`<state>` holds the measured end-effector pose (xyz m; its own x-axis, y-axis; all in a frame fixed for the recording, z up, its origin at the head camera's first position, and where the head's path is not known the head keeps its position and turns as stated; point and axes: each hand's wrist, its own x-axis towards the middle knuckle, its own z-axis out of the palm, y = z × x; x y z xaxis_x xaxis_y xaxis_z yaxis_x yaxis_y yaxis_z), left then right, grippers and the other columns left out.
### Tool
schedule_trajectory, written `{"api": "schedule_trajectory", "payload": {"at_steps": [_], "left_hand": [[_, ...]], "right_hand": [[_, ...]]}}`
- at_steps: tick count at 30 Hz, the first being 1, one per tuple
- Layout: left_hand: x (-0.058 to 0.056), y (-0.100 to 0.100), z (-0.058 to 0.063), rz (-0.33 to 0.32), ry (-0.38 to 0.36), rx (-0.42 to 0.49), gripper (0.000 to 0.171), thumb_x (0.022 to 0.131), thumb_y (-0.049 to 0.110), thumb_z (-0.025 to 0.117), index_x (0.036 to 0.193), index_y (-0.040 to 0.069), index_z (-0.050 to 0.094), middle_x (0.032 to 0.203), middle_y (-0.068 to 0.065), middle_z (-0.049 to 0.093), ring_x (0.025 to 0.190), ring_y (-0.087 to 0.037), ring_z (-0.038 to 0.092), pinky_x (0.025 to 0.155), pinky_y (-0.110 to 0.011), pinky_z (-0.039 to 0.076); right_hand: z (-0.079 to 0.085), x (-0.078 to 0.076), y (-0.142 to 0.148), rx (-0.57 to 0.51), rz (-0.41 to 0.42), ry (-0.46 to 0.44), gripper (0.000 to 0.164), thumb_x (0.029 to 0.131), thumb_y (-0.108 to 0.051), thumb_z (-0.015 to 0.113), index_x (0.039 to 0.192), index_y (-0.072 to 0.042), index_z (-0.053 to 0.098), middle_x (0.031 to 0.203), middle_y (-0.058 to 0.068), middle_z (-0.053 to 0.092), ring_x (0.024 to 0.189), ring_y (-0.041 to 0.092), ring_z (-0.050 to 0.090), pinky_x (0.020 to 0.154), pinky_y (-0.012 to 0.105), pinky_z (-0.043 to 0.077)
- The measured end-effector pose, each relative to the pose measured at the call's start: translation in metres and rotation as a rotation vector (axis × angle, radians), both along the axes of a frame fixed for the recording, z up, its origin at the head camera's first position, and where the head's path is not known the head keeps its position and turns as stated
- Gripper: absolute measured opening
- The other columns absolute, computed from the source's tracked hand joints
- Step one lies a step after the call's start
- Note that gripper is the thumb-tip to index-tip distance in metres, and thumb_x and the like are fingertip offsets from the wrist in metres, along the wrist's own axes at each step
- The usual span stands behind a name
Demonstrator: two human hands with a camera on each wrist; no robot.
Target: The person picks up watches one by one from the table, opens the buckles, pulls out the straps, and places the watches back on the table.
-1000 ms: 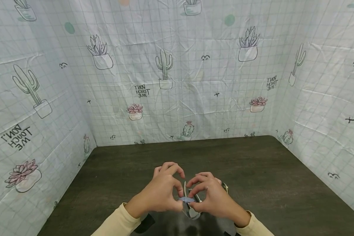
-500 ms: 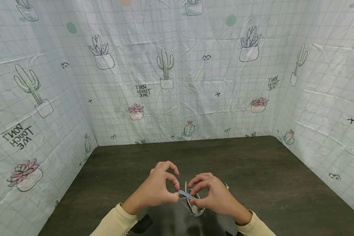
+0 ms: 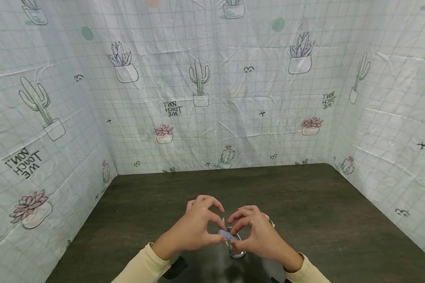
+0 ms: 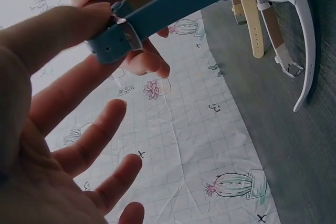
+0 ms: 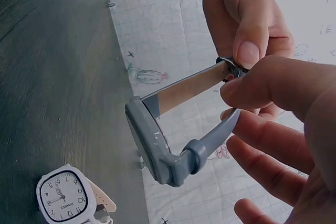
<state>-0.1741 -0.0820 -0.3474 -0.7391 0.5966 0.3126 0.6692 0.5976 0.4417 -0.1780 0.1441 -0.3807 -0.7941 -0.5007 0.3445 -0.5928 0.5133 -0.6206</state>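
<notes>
A blue-grey wristwatch (image 5: 152, 140) is held off the table between both hands. My left hand (image 3: 193, 228) pinches the buckle end of its strap (image 4: 168, 11) between thumb and index finger, seen in the left wrist view. From the other side my right hand (image 3: 260, 236) grips the strap with thumb and index finger. In the right wrist view the strap forms a loop, its two ends meeting at the fingers; the watch's dial faces away. How far the strap end goes through the buckle is partly hidden by the fingertips.
On the dark wooden table (image 3: 156, 188) lies a white square-faced watch (image 5: 62, 195), just below the hands. Beside it in the left wrist view is a watch with a yellow strap (image 4: 252, 22). A patterned cloth (image 3: 212, 129) walls the table's back and sides.
My left hand drew slightly left at half a second ago and has come back toward the right hand. The blue-grey strap has shifted and turned a little between them.
</notes>
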Motion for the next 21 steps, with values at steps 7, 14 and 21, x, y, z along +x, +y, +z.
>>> {"api": "schedule_trajectory", "payload": {"at_steps": [7, 14, 21], "left_hand": [[-0.001, -0.005, -0.002, 0.017, 0.024, 0.117, 0.006, 0.078, 0.031, 0.082, 0.082, 0.027, 0.080, 0.110, 0.013, 0.055, 0.121, -0.017, 0.042, 0.093, -0.052, 0.028], [-0.001, -0.013, 0.003, 0.074, -0.035, 0.202, 0.006, 0.080, 0.030, 0.081, 0.084, 0.027, 0.078, 0.109, 0.014, 0.055, 0.120, -0.020, 0.043, 0.095, -0.056, 0.030], [-0.002, -0.012, 0.000, 0.076, -0.055, 0.196, 0.009, 0.080, 0.033, 0.080, 0.084, 0.027, 0.075, 0.110, 0.012, 0.057, 0.115, -0.017, 0.046, 0.095, -0.056, 0.032]], "right_hand": [[0.002, -0.001, 0.002, 0.006, -0.029, 0.014, 0.027, 0.073, -0.019, 0.084, 0.070, -0.041, 0.069, 0.101, -0.023, 0.064, 0.115, 0.016, 0.047, 0.084, 0.050, 0.031], [0.001, -0.003, 0.005, -0.010, -0.038, -0.001, 0.020, 0.072, -0.021, 0.085, 0.070, -0.035, 0.072, 0.102, -0.016, 0.066, 0.114, 0.018, 0.048, 0.083, 0.051, 0.031], [0.000, -0.004, 0.006, -0.006, -0.022, -0.019, 0.018, 0.074, -0.022, 0.085, 0.072, -0.034, 0.071, 0.106, -0.011, 0.067, 0.114, 0.022, 0.048, 0.081, 0.049, 0.028]]}}
